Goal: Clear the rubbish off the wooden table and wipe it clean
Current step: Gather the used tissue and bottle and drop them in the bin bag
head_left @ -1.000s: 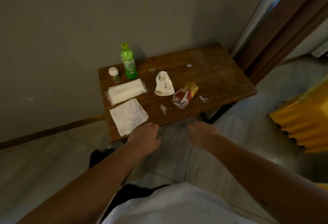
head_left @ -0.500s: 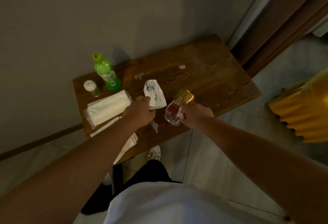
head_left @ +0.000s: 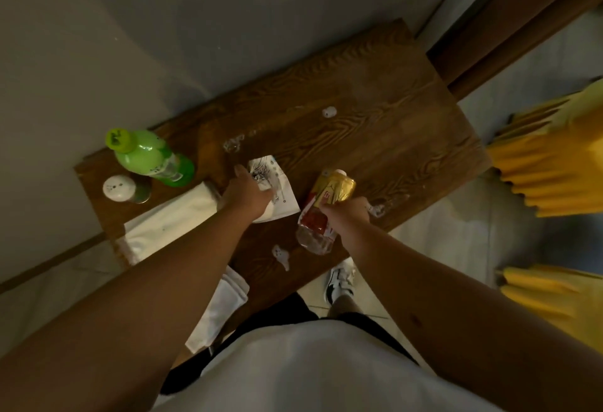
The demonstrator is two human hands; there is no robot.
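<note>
A green bottle (head_left: 153, 158) and small shaker (head_left: 122, 188) stand at the tabletop's (head_left: 375, 137) nine o'clock. Left hand (head_left: 246, 194) presses the flattened paper cup (head_left: 277, 191) mid-table; right hand (head_left: 346, 212) grips the crushed bottle (head_left: 321, 216) at five o'clock.

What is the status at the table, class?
Left hand on flattened paper cup. Right hand grip on crushed plastic bottle. Scraps, smears on wooden table; wiping not begun.

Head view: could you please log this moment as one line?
stage: clearing rubbish | left hand: on flattened paper cup | right hand: grip on crushed bottle | table: not yet wiped
</note>
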